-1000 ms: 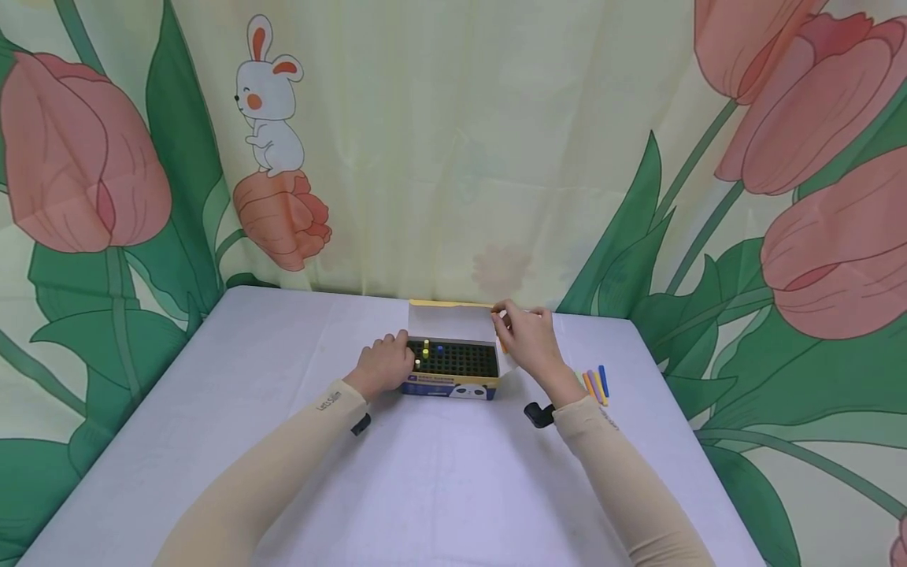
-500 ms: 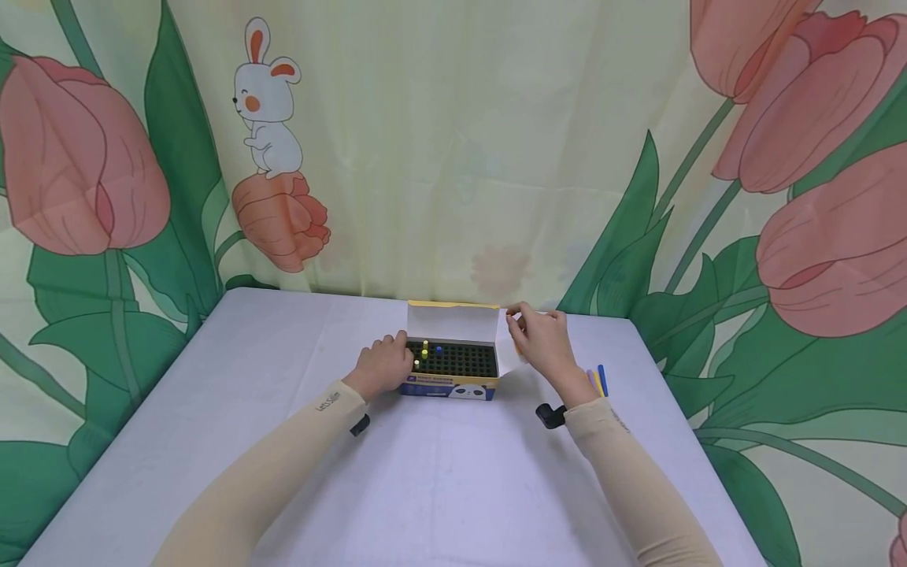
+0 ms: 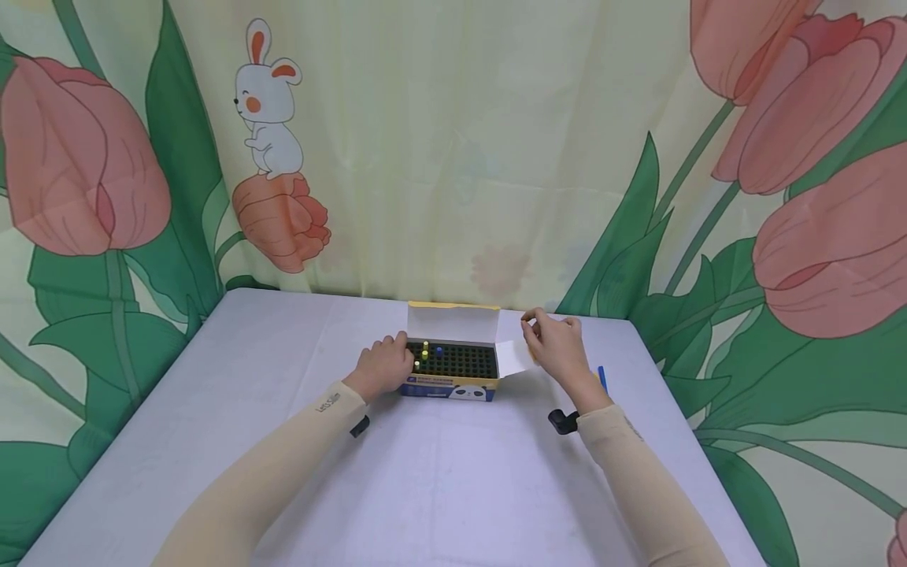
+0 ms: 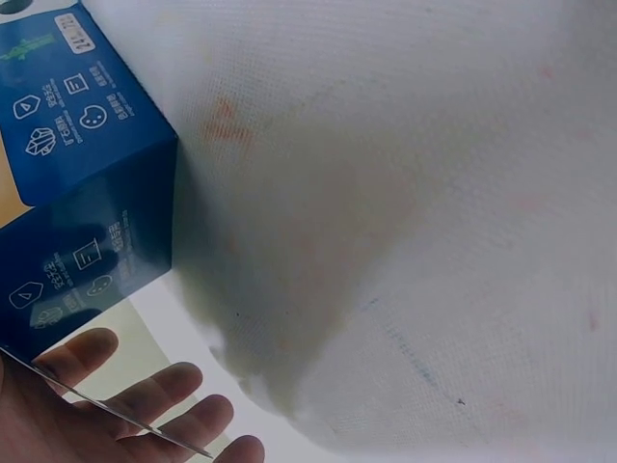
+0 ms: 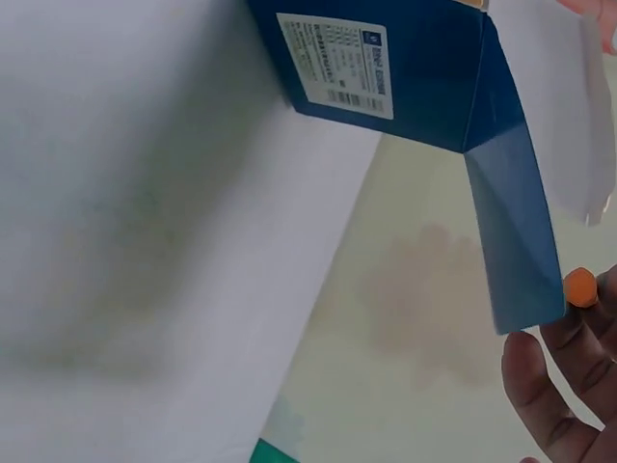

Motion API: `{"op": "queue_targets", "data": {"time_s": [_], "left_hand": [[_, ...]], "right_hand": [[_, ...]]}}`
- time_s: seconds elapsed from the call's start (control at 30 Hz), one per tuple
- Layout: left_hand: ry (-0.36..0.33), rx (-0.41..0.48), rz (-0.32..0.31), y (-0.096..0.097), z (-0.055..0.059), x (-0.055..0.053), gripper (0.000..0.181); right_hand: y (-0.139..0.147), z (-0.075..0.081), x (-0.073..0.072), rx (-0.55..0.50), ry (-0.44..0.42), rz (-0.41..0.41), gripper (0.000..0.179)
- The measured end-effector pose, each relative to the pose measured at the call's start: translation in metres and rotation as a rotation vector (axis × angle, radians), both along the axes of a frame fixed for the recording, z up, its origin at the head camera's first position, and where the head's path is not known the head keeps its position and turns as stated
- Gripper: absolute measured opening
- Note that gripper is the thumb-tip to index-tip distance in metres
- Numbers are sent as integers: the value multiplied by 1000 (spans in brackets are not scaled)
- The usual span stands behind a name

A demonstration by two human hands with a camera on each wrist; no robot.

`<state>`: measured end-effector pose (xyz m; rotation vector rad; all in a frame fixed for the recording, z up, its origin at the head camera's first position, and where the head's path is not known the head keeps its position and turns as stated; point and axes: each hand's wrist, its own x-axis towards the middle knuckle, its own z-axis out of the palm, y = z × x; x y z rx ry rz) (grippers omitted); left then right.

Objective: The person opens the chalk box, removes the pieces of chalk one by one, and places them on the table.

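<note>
Steady support, gentle pinch

In the head view, our left hand [image 3: 383, 364] touches the left end of the box [image 3: 438, 388], and our right hand [image 3: 560, 346] is beyond its right end, near the opened side flap [image 3: 513, 359]. In the left wrist view, its fingers lie loosely spread beside the box; we should press lightly, so it does not slide. In the right wrist view, our right hand pinches an orange stick [image 5: 580, 287] beside the flap's outer edge; we had better guide it clear of that edge.

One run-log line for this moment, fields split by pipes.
box: lid open | left hand: at box's left end | right hand: holds orange stick by right flap
</note>
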<state>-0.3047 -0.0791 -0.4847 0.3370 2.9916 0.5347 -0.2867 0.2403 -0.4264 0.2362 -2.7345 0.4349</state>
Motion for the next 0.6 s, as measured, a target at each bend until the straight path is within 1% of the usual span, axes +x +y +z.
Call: {"op": "queue_targets", "data": {"time_s": [0.4,0.6], "left_hand": [[-5,4,-2,1,2,1,48],[-8,6,5,1,2,2,49]], "right_hand": [[21,-10,4,-18,-26,-38,22],[32,-14,5,-26,-25,-27,22]]}}
